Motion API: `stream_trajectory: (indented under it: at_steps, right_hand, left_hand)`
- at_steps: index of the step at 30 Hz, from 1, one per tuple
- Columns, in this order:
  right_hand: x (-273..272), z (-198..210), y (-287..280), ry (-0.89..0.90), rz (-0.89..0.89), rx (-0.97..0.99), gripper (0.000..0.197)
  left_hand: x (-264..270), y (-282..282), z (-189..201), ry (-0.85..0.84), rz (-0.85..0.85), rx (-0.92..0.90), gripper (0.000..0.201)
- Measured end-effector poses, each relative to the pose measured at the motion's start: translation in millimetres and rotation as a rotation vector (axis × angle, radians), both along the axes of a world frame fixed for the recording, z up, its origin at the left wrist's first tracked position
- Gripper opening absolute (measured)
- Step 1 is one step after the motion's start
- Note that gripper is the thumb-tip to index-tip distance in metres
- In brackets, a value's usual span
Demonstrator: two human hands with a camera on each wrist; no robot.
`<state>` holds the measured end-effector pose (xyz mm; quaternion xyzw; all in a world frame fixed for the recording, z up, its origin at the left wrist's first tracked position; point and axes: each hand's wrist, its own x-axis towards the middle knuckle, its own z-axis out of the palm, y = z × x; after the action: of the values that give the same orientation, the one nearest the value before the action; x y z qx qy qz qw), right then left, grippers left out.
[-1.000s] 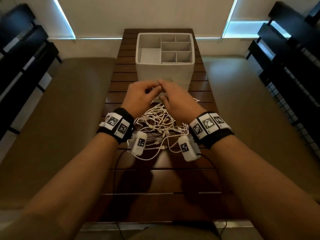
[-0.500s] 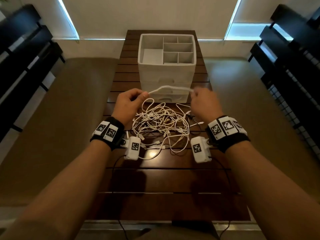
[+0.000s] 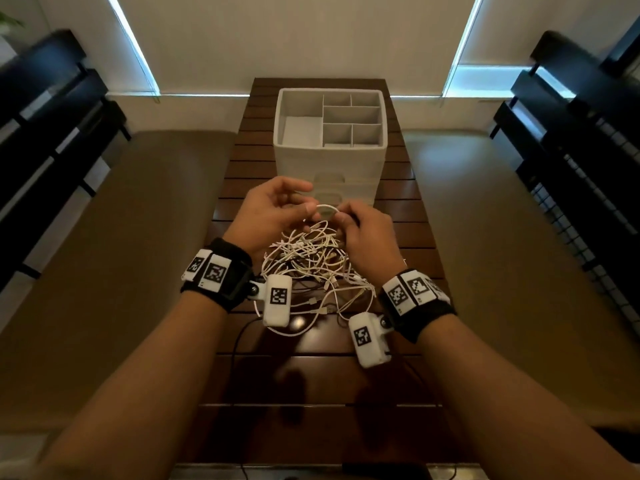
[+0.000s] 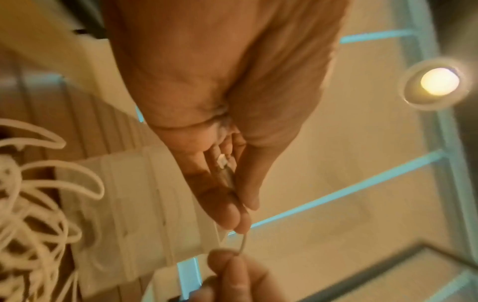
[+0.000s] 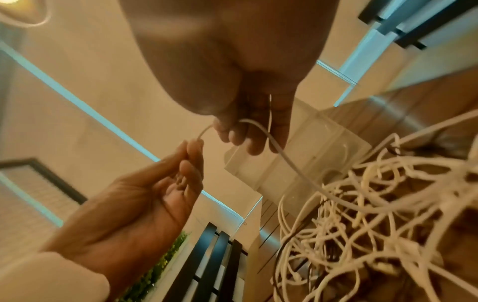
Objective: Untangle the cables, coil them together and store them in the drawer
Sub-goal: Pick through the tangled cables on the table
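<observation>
The organizer (image 3: 329, 161) blocks the table's far end; tangled cables (image 3: 311, 265) apparently fill the middle; near slats (image 3: 311, 386) lie bare.

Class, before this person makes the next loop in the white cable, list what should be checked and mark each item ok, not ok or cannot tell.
1. Left hand pinches the white cable: ok.
2. Right hand pinches the same cable: ok.
3. A short arc of cable spans the two hands: ok.
4. Held cable free of the tangled pile: not ok; in the right wrist view it runs back down into the pile.
5. Drawer of the white organizer open to take the coil: not ok; both drawer fronts look closed.
6. Cable's plug end located: cannot tell.
</observation>
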<state>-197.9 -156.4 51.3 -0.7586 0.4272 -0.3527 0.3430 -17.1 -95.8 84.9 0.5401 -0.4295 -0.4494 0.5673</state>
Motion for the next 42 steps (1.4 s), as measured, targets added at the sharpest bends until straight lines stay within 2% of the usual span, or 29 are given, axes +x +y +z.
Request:
stream_trajectory:
  at_steps: [3,6,8,12,16,18,21,27,30,31,32,34,36,38,40,42]
  right_hand:
    - [2,0,10,-0.181,0.004,0.174,0.016]
    - [7,-2,16,-0.288,0.086,0.324,0.016]
    - [10,-3,18,-0.316,0.151,0.384,0.017]
    - [13,-1,21,-0.252,0.235,0.346,0.016]
    - [17,-3,24,-0.244,0.254,0.368,0.022]
    - [17,-7,22,-0.181,0.256,0.323,0.02]
    - [11,-18,17,0.002,0.214,0.141,0.024]
    - [-13,-27,7,0.232,0.3,0.067,0.036]
    - [-34,-40,-12,0.607,0.27,0.058,0.035]
    - [-42,-43,-17,0.69,0.248,0.084,0.033]
    - [-48,-45,-21,0.699,0.238,0.125,0.031]
    - [-52,-42,-24,0.558,0.222,0.159,0.033]
    - [-42,-29,-20,0.441,0.22,0.097,0.033]
    - [-25,-13,-12,0.449,0.263,-0.015,0.032]
    - [-10,1,-6,0.495,0.258,-0.135,0.021]
    - [-7,9,-5,0.491,0.173,-0.208,0.014]
  left_hand:
    - [-7,0,-8,0.313,0.03,-0.025,0.032]
    - [-13,-1,-17,0.468,0.025,-0.056,0.029]
    - [-15,-1,-22,0.433,0.0,-0.061,0.028]
    - [-22,0,-21,0.184,-0.004,-0.059,0.024]
    - [-29,-1,-16,0.127,0.033,-0.069,0.026]
    - [-28,0,-11,0.213,0.038,-0.078,0.028]
    - [-19,1,3,0.353,0.088,-0.121,0.028]
    - [16,6,21,0.356,0.19,-0.174,0.031]
    - [37,12,27,0.382,0.252,-0.206,0.034]
    - [40,15,29,0.395,0.273,-0.198,0.035]
    - [40,17,30,0.396,0.287,-0.179,0.036]
    - [28,20,29,0.297,0.272,-0.115,0.038]
    - [5,17,19,0.109,0.2,-0.049,0.039]
    - [-20,8,0,-0.122,0.115,-0.006,0.033]
    - [-37,1,-17,-0.326,0.025,0.006,0.033]
    - [-43,-1,-26,-0.425,-0.037,0.02,0.039]
